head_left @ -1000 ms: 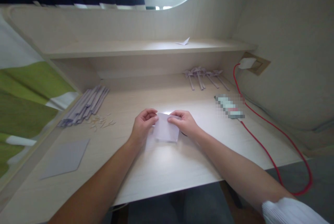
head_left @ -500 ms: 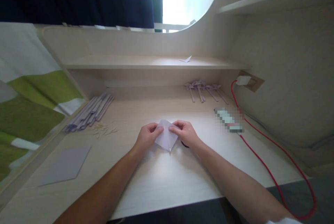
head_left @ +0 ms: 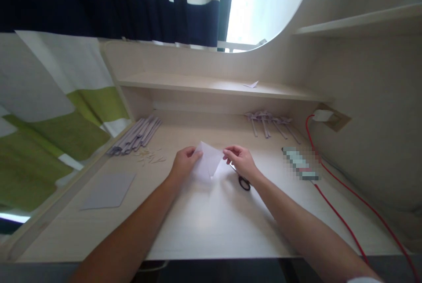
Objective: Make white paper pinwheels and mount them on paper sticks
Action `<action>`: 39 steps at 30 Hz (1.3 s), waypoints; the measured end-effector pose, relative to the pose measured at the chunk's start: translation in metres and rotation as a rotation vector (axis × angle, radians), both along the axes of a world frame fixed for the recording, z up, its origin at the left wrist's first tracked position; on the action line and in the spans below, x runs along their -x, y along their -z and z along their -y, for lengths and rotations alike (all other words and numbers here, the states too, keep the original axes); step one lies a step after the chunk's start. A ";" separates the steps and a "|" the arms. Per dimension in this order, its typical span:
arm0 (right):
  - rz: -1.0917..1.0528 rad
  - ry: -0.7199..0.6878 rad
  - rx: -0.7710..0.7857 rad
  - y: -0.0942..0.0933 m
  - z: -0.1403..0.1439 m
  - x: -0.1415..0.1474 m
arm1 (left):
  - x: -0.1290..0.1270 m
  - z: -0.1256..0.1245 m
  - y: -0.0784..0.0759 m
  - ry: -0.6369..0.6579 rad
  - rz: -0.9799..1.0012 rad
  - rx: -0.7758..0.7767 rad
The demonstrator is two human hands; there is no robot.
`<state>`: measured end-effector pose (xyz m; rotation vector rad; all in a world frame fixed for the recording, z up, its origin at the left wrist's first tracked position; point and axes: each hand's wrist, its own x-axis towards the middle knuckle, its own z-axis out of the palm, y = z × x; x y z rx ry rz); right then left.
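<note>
Left hand has its fingertips pinched on the left edge of the folded pale paper, and the right hand is closed loosely just off the paper's right corner — whether its fingertips actually touch the sheet, I cannot tell from here. The paper sits between the two hands, folded to a point at the top, low over the table or resting on it; hard to call.

Just beside the right hand, on its wrist side, lie small scissors with black loops, flat on the table. Farther out past the right hand, away from the body, a cluster of folded lilac paper pieces with stems lies near the back wall. Outward to the right of that hand sits a blurred, pixelated object, and a red cable runs from it up to a white plug at the wall socket.

Over past the left hand, outward and away, a bundle of lilac paper strips lies angled along the table's edge, with a scatter of tiny paper scraps between the bundle and the hand. Nearer the body on the left hand's outer side, a flat lilac sheet lies alone. Up on the shelf beyond both hands, one small white folded piece.
</note>
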<state>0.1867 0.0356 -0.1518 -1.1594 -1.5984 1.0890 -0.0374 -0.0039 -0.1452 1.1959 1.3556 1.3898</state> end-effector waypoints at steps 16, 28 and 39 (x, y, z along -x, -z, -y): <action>0.626 -0.531 -0.189 -0.003 -0.060 0.265 | 0.124 0.124 0.011 -0.143 -0.016 0.206; 0.913 -0.544 -0.323 -0.003 -0.058 0.334 | 0.128 0.131 0.024 -0.211 0.024 0.143; 1.112 -0.591 -0.188 -0.019 -0.066 0.345 | 0.129 0.133 0.023 -0.213 0.014 0.151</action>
